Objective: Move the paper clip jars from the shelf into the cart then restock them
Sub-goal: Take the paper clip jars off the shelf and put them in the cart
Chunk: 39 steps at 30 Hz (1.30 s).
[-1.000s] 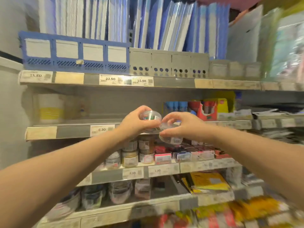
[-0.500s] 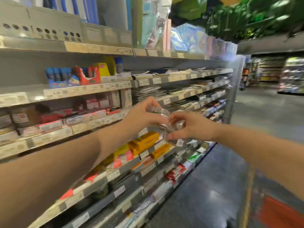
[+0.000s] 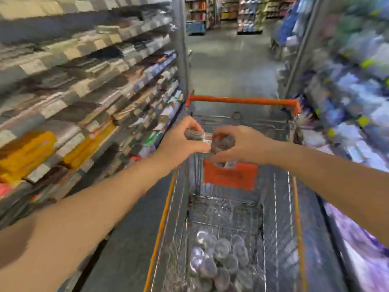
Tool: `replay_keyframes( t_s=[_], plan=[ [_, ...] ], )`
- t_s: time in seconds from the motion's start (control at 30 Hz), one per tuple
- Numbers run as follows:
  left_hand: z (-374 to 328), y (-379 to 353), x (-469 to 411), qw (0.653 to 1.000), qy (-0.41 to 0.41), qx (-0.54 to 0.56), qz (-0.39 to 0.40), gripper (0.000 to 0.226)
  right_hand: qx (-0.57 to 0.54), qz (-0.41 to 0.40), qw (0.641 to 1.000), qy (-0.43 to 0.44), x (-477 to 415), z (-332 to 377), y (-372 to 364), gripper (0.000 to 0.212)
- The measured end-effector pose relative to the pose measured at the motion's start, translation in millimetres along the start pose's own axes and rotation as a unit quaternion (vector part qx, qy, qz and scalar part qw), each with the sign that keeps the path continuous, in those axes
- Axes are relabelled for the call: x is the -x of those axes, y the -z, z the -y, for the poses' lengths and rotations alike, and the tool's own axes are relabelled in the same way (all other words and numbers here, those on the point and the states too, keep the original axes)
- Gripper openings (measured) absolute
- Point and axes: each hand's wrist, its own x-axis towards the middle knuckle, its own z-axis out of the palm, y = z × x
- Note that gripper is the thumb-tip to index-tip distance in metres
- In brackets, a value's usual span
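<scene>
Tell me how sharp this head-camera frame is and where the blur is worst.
Head view: heavy motion blur throughout; worst on the left shelves and right shelves, smeared into streaks. Left hand, right hand and their jars are soft but readable; the cart and the jar pile are blurry. Wide-angle distortion bends the edges.

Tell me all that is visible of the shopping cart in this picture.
The cart is a metal wire basket with an orange handle bar at the far end, orange trim along its rim and an orange flap on the folding seat. It stands in the aisle between the shelves, lengthwise away from the person. A heap of small clear jars lies on its floor at the near end. The left hand and right hand hold jars above it without touching it. The picture is blurred.
</scene>
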Motion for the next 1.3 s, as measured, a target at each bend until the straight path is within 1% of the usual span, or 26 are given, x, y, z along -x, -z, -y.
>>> replay_keyframes(
  t_s=[0.07, 0.13, 0.23, 0.27, 0.33, 0.37, 0.4, 0.43, 0.53, 0.6, 0.63, 0.7, 0.73, 0.8, 0.83, 0.9, 0.97, 1.03, 1.13, 1.23, 1.27, 1.3],
  plan=[
    [23.5, -40.6, -10.5, 0.999, 0.024, -0.030, 0.034, 0.038, 0.012, 0.013, 0.999, -0.041, 9.8, -39.1, -22.3, 0.051],
    [53.7, -76.3, -13.4, 0.994, 0.060, -0.047, 0.074, 0.039, -0.006, 0.027, 0.997, -0.077, 20.1, -73.4, -51.5, 0.048],
    [106.4, -122.3, -7.7, 0.984, 0.103, -0.069, 0.129, 0.030, -0.033, 0.055, 0.989, -0.136, 33.3, -117.1, -111.2, 0.027],
    [124.7, -135.0, -3.5, 0.978, 0.118, -0.083, 0.149, 0.030, -0.042, 0.067, 0.984, -0.160, 38.6, -129.5, -134.6, 0.025],
    [158.9, -159.7, 8.7, 0.960, 0.151, -0.113, 0.205, 0.044, -0.063, 0.086, 0.970, -0.219, 51.2, -151.9, -183.1, 0.026],
    [174.9, -171.2, 17.6, 0.950, 0.164, -0.131, 0.231, 0.053, -0.066, 0.094, 0.963, -0.245, 58.1, -160.7, -206.9, 0.029],
    [190.0, -182.6, 28.0, 0.941, 0.178, -0.145, 0.248, 0.060, -0.067, 0.107, 0.953, -0.274, 65.4, -168.3, -229.6, 0.038],
    [202.9, -193.8, 39.6, 0.934, 0.192, -0.156, 0.257, 0.062, -0.069, 0.114, 0.944, -0.302, 72.3, -174.0, -249.5, 0.044],
    [237.3, -220.9, 74.4, 0.920, 0.231, -0.177, 0.264, 0.050, -0.081, 0.115, 0.917, -0.374, 92.7, -184.1, -296.7, 0.045],
    [257.8, -235.3, 95.2, 0.918, 0.245, -0.160, 0.267, 0.041, -0.064, 0.110, 0.906, -0.403, 105.4, -187.9, -318.9, 0.050],
    [266.1, -241.7, 104.0, 0.917, 0.252, -0.150, 0.271, 0.042, -0.058, 0.110, 0.902, -0.414, 112.4, -190.8, -329.4, 0.054],
    [280.9, -254.0, 118.3, 0.906, 0.261, -0.167, 0.287, 0.057, -0.064, 0.108, 0.888, -0.442, 127.1, -195.8, -345.8, 0.058],
    [287.2, -259.2, 123.7, 0.901, 0.254, -0.185, 0.297, 0.065, -0.070, 0.102, 0.878, -0.463, 134.4, -199.2, -352.4, 0.056],
    [296.6, -267.9, 132.1, 0.890, 0.222, -0.229, 0.327, 0.072, -0.079, 0.085, 0.855, -0.505, 148.5, -206.2, -364.6, 0.050],
    [301.3, -271.0, 135.6, 0.882, 0.203, -0.247, 0.347, 0.073, -0.083, 0.082, 0.846, -0.521, 155.2, -209.3, -370.6, 0.048],
    [311.7, -276.4, 142.4, 0.869, 0.171, -0.271, 0.378, 0.072, -0.093, 0.096, 0.830, -0.541, 165.8, -211.4, -381.5, 0.052],
    [322.3, -279.8, 149.8, 0.853, 0.145, -0.295, 0.405, 0.070, -0.090, 0.109, 0.821, -0.553, 171.9, -211.4, -390.7, 0.058],
    [330.6, -282.8, 155.8, 0.841, 0.105, -0.315, 0.427, 0.066, -0.077, 0.113, 0.815, -0.562, 171.7, -210.5, -395.0, 0.057],
    [333.4, -281.4, 163.1, 0.826, 0.029, -0.336, 0.452, 0.059, -0.066, 0.136, 0.826, -0.543, 167.1, -205.7, -396.8, 0.057],
    [337.0, -276.1, 172.3, 0.806, -0.070, -0.347, 0.474, 0.054, -0.076, 0.163, 0.845, -0.504, 169.1, -194.4, -398.6, 0.056],
    [337.1, -273.0, 175.6, 0.794, -0.087, -0.336, 0.498, 0.052, -0.071, 0.179, 0.852, -0.487, 171.1, -189.8, -399.1, 0.057],
    [338.2, -270.0, 179.3, 0.791, -0.101, -0.328, 0.506, 0.050, -0.062, 0.199, 0.859, -0.467, 173.8, -185.8, -400.1, 0.058]
  ],
)
